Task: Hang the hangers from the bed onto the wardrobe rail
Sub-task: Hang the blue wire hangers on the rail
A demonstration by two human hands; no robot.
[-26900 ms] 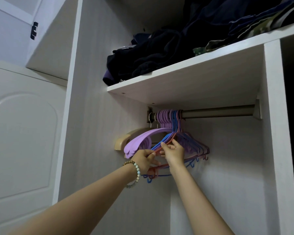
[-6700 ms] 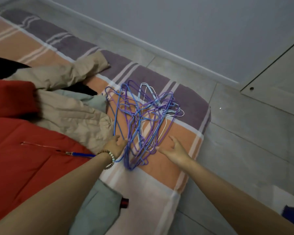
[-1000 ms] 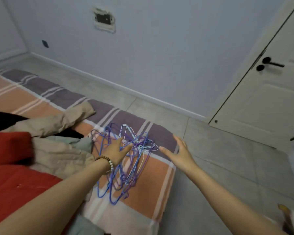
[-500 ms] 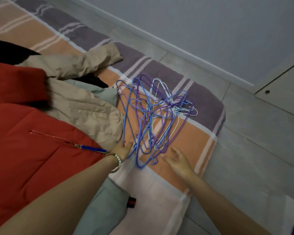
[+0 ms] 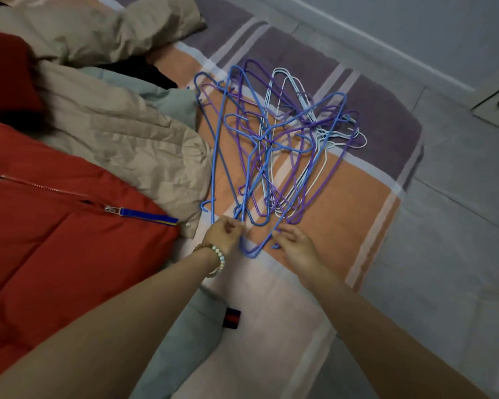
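Observed: left hand (image 5: pixel 224 234) pinches a blue hanger (image 5: pixel 249 254) at the near end of the tangled hanger pile (image 5: pixel 283 139). The right hand (image 5: pixel 293 244) has its fingers bent against the wires, grip unclear. Lift slowly, unsnagging hooks first.

Left grip (image 5: pixel 224 234), loose-fingered half a second ago beside the tangled pile of blue, purple and white wire hangers (image 5: pixel 267 131), now curls round blue wires at the pile's 6 o'clock end. Right grip (image 5: pixel 296 246) moved in from 5 o'clock, fingertips now at a purple wire; hold unclear.
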